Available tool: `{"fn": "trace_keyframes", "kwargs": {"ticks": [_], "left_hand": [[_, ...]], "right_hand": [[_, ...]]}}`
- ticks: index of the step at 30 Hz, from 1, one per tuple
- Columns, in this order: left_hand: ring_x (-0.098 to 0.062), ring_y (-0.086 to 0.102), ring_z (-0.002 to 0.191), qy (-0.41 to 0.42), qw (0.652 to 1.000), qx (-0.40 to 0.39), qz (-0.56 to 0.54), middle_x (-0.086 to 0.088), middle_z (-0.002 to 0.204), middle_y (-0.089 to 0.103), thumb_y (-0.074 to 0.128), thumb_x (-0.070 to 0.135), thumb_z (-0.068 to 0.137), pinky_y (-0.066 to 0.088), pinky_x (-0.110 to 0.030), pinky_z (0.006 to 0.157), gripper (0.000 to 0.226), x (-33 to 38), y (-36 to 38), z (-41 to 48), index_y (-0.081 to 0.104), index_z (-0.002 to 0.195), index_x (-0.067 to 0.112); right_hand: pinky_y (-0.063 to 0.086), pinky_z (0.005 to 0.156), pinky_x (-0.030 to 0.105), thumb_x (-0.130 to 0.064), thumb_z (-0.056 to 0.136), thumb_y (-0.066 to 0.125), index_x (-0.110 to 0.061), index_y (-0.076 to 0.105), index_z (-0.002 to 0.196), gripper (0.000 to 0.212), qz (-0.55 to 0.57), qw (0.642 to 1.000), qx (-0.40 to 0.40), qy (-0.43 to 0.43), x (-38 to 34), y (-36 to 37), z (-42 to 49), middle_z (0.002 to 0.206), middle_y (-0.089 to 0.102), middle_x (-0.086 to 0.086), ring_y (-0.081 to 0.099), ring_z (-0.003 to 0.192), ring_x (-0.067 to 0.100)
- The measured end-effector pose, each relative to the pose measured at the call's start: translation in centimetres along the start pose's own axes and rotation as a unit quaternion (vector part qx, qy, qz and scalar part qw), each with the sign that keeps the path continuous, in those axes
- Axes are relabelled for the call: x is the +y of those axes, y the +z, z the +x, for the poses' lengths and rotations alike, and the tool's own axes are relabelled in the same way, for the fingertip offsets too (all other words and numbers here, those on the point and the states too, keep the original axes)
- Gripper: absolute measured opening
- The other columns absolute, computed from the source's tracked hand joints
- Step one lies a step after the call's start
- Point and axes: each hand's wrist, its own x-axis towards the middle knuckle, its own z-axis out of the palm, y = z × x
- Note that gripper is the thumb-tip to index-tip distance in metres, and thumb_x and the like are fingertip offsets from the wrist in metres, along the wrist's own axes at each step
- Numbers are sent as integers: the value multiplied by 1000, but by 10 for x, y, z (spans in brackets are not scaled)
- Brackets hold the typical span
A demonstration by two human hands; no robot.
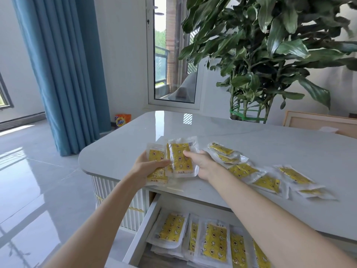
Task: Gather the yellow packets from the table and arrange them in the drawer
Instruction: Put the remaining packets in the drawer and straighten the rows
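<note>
Head view: a person's two bare arms reach over the near corner of a glossy grey table [251, 136], both hands busy with yellow packets. Left hand [148, 167] grips a small stack [157, 176] of clear-edged packets printed with stars and flowers, thumb pressed across the front, fingers behind. Right hand [201, 161] pinches the right edge of another packet [181, 157], held upright and overlapping the stack's right side. The two hands sit close together, each closed on its packets, above the table's front edge.

More loose packets [268, 176] lie on the tabletop to the right of the right hand, in a loose overlapping row that runs toward the right edge of view. Directly below the table's front edge, a white drawer [135, 242] stands open; inside it, filed packets [214, 242] lie face up side by side, overlapping in places, with further ones underneath.

Behind the table stand a large leafy plant [270, 45], a blue curtain [63, 70] and a white-framed glass door [152, 55]. An orange detergent box [122, 120] sits on the tiled floor near the curtain.
</note>
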Motion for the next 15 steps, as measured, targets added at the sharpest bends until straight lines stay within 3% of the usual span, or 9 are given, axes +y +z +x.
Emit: {"fn": "trace_keyframes", "kwargs": {"ticks": [3, 6, 7, 12, 15], "left_hand": [[-24, 70, 76, 9, 1000, 4, -22, -11, 95, 71, 79, 4, 70, 60, -36, 61, 39, -1, 4, -3, 59, 102, 13], [-22, 70, 72, 15, 999, 8, -43, -9, 90, 72, 79, 5, 71, 60, -37, 64, 34, -1, 6, -6, 60, 96, 16], [-21, 70, 71, 17, 999, 7, -46, -9, 89, 71, 78, 5, 72, 61, -37, 64, 33, 0, 7, -8, 60, 97, 15], [-18, 71, 63, 23, 998, -31, -45, -10, 87, 71, 68, 8, 83, 59, -31, 52, 23, 12, 12, -29, 60, 105, 8], [-23, 68, 73, -1, 999, -44, -23, -16, 101, 68, 62, 10, 88, 56, -28, 47, 34, 20, 13, -42, 55, 120, 1]], "right_hand": [[51, 93, 51, -15, 86, 70, -12, 61, 109, 25, 24, 999, -28, 6, -3, -1, -5, 117, 65, 10, 62, 110, 28], [42, 103, 53, -35, 66, 83, -18, 51, 133, 76, 11, 999, -24, -18, 1, -7, -5, 127, 60, 2, 54, 122, 23], [40, 105, 53, -38, 63, 83, -20, 48, 136, 83, 4, 999, -23, -30, 2, -11, -6, 130, 59, 1, 52, 124, 22], [44, 102, 52, -26, 77, 79, -20, 59, 109, 38, 24, 998, -28, -50, -2, -25, -28, 121, 64, 4, 56, 119, 24], [43, 104, 52, -26, 78, 79, -23, 61, 97, 26, 24, 997, -29, -61, -4, -35, -47, 119, 65, 4, 56, 120, 25]]}}
